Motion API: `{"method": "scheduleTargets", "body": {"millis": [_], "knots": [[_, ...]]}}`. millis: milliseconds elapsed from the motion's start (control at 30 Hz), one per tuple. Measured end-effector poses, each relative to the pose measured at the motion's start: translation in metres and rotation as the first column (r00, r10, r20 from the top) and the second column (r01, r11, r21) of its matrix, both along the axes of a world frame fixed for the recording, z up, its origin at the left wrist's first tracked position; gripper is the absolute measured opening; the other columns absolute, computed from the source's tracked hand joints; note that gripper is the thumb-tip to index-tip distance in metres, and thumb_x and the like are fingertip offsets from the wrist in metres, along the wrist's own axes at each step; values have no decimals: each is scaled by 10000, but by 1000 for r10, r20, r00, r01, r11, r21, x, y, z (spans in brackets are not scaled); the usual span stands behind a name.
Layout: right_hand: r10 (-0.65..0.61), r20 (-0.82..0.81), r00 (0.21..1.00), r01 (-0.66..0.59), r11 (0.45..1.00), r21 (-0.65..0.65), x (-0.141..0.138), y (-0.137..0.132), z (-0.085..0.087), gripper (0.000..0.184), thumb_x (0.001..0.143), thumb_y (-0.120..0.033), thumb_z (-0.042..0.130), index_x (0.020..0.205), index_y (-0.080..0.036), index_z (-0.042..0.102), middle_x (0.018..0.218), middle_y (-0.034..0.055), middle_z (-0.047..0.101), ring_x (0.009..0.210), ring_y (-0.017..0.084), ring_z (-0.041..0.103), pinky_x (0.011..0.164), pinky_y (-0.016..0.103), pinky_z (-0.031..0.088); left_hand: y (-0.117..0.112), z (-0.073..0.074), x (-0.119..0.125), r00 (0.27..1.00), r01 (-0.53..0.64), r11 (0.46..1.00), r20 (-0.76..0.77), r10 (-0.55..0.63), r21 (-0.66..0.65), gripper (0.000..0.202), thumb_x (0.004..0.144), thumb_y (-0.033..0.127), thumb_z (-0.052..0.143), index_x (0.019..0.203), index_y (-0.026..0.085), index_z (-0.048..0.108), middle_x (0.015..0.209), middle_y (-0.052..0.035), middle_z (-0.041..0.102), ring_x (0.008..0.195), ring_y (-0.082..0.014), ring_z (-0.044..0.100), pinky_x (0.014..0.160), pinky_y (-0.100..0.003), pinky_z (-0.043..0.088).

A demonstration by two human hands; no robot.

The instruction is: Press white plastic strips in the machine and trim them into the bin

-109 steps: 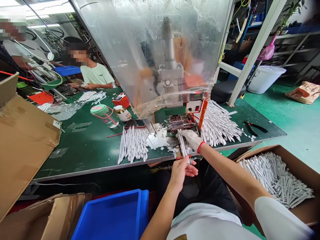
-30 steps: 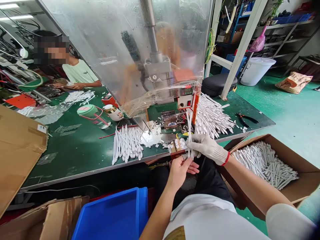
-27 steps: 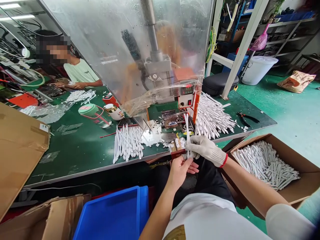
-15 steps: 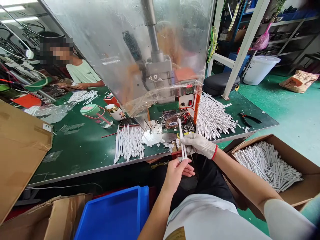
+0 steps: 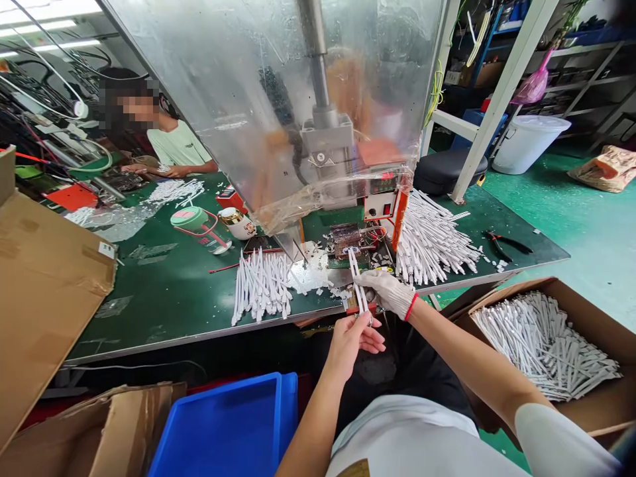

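Note:
A long white strip pair (image 5: 358, 291) slants up from the table's front edge toward the press. My bare left hand (image 5: 352, 341) pinches its near end between thumb and fingers, the other fingers loosely curled. Higher up, my right hand (image 5: 387, 289), in a white knitted glove with a red cuff, grips the same strips from the right. Their far tips lie close to a small metal fixture (image 5: 345, 238) under the press; whether they touch it I cannot tell. White scraps (image 5: 313, 268) litter the metal plate beside it.
A clear shield (image 5: 223, 126) hangs before the press. White strips lie in a left bundle (image 5: 262, 285), a right pile (image 5: 432, 238) and a cardboard box (image 5: 551, 285). Pliers (image 5: 507, 244), a lidded jar (image 5: 199, 228), a mug (image 5: 237, 224) and a blue tray (image 5: 223, 424) are nearby. A co-worker (image 5: 179, 149) sits left.
The far end of the strips has tilted toward the fixture, and my gloved right hand has moved slightly left with them. The whole view has shifted a little.

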State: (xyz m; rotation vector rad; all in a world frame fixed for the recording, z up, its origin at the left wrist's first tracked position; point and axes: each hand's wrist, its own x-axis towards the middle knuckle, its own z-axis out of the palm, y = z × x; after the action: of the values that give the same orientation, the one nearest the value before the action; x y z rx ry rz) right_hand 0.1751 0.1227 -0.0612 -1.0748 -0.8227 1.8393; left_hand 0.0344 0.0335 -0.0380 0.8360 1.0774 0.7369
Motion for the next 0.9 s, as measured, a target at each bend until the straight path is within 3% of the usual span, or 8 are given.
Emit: {"method": "scheduleTargets", "body": {"millis": [233, 600, 900], "knots": [[-13, -14, 1000, 12, 1000, -9, -1, 0, -5, 368, 692, -406, 833, 768, -147, 584, 608, -2, 608, 428, 93, 533, 343, 179, 381, 0, -1, 1, 1000, -11, 1000, 9, 11, -3, 576, 756, 661, 664, 827, 90, 693, 616, -88, 705, 536, -195, 695, 508, -244, 520], [-19, -8, 1000, 19, 999, -32, -1, -1, 8, 372, 690, -379, 833, 705, -158, 533, 546, -20, 559, 386, 60, 445, 329, 160, 320, 1, 1, 0, 1000, -1, 1000, 16, 2, -5, 576, 746, 659, 678, 826, 89, 696, 616, -90, 704, 541, -195, 697, 511, -238, 523], [-105, 62, 993, 105, 994, 16, -13, 34, 11, 230, 850, -355, 675, 838, -125, 678, 728, 81, 679, 501, 127, 565, 411, 224, 455, 1, 7, 5, 997, 4, 999, 76, 0, -51, 611, 789, 645, 639, 1010, 79, 701, 675, -89, 728, 570, -193, 711, 525, -233, 532]]}}
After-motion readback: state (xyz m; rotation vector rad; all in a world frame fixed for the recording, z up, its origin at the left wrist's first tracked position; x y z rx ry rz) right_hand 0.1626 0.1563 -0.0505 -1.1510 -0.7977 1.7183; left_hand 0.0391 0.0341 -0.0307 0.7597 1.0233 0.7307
